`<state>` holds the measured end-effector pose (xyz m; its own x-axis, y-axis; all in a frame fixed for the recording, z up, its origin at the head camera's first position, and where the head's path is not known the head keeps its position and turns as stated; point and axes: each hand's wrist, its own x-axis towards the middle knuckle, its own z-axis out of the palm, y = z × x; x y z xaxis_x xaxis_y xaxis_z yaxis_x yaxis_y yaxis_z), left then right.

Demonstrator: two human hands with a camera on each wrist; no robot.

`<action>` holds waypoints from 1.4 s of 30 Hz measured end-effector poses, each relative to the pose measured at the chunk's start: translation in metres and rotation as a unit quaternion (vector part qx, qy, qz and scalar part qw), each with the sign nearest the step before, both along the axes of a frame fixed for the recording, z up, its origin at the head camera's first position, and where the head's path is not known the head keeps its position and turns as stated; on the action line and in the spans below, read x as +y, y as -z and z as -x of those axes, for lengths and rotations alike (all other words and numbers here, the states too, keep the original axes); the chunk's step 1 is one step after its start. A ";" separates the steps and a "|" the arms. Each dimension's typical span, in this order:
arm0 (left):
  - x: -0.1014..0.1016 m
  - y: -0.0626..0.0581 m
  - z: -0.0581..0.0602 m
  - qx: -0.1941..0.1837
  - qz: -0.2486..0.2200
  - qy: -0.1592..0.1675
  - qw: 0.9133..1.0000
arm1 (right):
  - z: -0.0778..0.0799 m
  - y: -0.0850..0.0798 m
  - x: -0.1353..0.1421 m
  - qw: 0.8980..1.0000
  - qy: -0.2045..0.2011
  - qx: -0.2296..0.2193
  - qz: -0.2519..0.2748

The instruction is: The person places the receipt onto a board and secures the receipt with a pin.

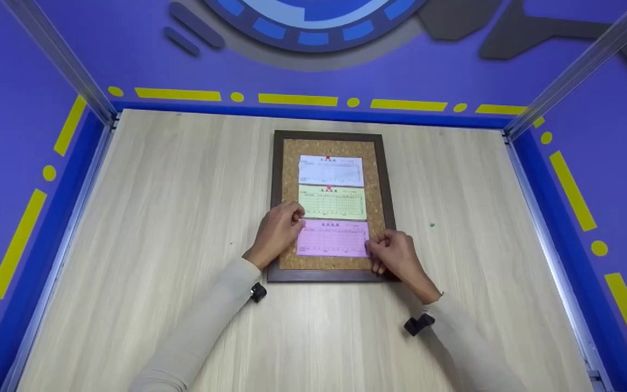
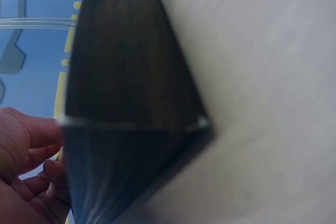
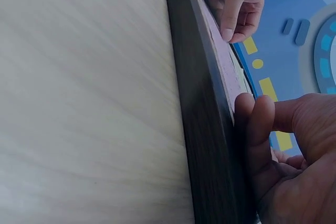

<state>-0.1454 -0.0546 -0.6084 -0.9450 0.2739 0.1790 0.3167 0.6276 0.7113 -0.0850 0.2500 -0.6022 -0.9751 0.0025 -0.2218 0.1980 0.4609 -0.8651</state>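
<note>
A cork board (image 1: 327,263) in a dark wooden frame (image 1: 324,276) lies on the table. Three printed paper slips run down it: a white slip (image 1: 331,172) on top, a green slip (image 1: 332,203) in the middle and a pink slip (image 1: 332,239) lowest. One red pushpin (image 1: 327,157) sits at the white slip's top edge, another red pushpin (image 1: 329,188) at the green one's. My left hand (image 1: 281,227) pinches the pink slip's upper left corner. With curled fingers, my right hand (image 1: 399,255) holds its right edge near the lower corner, over the frame's side.
A small green pushpin (image 1: 431,225) lies on the wooden table (image 1: 183,196) right of the board. Blue and purple walls (image 1: 302,76) with yellow marks enclose the table at the back and sides. Each wrist carries a black camera (image 1: 258,293).
</note>
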 end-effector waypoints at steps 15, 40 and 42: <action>-0.006 -0.003 0.000 -0.005 0.011 0.027 1.000 | 0.011 -0.006 0.021 0.990 -0.018 0.065 0.123; -0.014 -0.005 -0.010 0.101 0.094 0.069 0.988 | 0.025 0.002 0.051 0.984 0.053 0.157 0.065; -0.015 -0.006 -0.012 0.093 0.110 0.071 0.987 | 0.026 0.001 0.051 0.983 0.064 0.159 0.061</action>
